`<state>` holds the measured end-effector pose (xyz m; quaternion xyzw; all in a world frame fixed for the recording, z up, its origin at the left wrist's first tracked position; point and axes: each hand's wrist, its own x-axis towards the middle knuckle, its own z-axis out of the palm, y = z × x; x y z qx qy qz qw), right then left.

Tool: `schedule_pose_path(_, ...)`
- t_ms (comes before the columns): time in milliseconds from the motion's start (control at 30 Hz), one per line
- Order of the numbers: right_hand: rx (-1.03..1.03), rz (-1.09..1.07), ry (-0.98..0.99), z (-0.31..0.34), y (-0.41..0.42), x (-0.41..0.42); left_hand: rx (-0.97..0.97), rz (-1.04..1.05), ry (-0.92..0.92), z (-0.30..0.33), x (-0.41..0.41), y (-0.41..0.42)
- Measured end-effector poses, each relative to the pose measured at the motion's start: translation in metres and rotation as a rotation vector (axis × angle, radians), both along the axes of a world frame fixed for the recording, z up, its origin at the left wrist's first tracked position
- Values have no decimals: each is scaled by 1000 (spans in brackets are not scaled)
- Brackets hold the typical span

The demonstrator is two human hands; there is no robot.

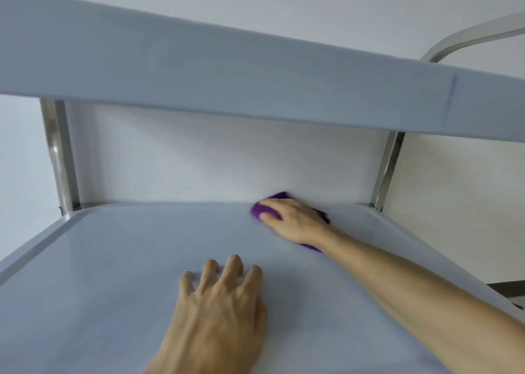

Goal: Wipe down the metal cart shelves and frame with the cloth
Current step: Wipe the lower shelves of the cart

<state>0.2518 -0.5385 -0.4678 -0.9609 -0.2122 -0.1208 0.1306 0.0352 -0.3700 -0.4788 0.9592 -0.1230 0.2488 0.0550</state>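
Note:
A metal cart fills the head view. Its lower shelf (119, 263) is a flat grey tray with a raised rim. My right hand (295, 220) lies flat on a purple cloth (262, 210) near the shelf's far edge, right of centre, pressing it down. Parts of the cloth stick out past the fingers and under the wrist. My left hand (218, 311) rests on the shelf's near middle, fingers spread, holding nothing. The upper shelf (227, 69) crosses the view above both hands.
Upright frame posts stand at the far left corner (61, 157) and far right corner (387, 169) of the lower shelf. A curved handle bar (466, 40) rises at the upper right. A pale wall lies behind the cart.

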Motion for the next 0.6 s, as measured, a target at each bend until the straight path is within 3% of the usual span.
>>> schedule_pose_path(67,-19,163,23,-3,16,-9,-57,-54,-19,0,1,2)
schedule_pose_path(167,18,179,91,3,-2,-5,-73,-167,9,4,3,2)
schedule_pose_path(333,14,-197,88,12,-104,14,-227,-159,147,14,-3,0)
schedule_pose_path(433,7,-399,148,14,-163,10,-198,-185,182,15,-3,-2)
schedule_pose_path(600,94,-457,223,12,-202,-21,-154,-176,288,15,2,2)
